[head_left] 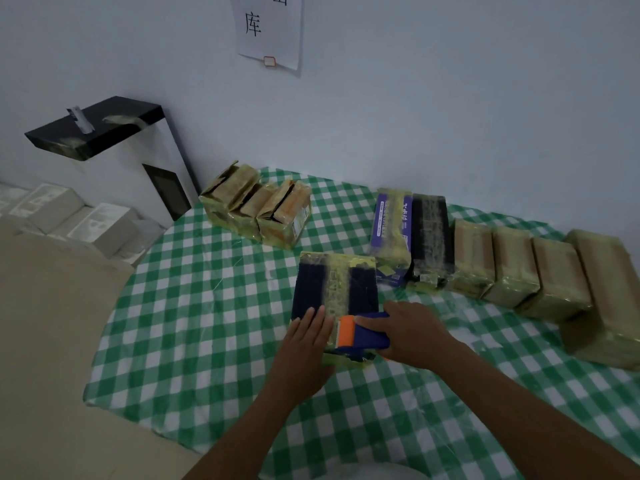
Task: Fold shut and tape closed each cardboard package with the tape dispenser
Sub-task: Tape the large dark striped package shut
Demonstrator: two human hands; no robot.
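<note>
The left hand (304,344) lies flat, fingers straight, on the dark taped package (334,289); the right hand (412,334) grips the blue-and-orange tape dispenser (360,332) at the package's near edge

wall sign (268,29), character 库 readable

I read this as a small packing or stock room. Landmark: the table under a green-and-white checked cloth (194,306). Along the table's far right edge stands a row of brown taped packages (512,268). At its far left corner is a yellow-taped bundle (256,209). On the plain pale wall (450,98) behind the table hangs a paper sign (268,29) with the character 库. Left of the table are stacked white boxes (86,220) and a black-topped white cabinet (114,123).
</note>
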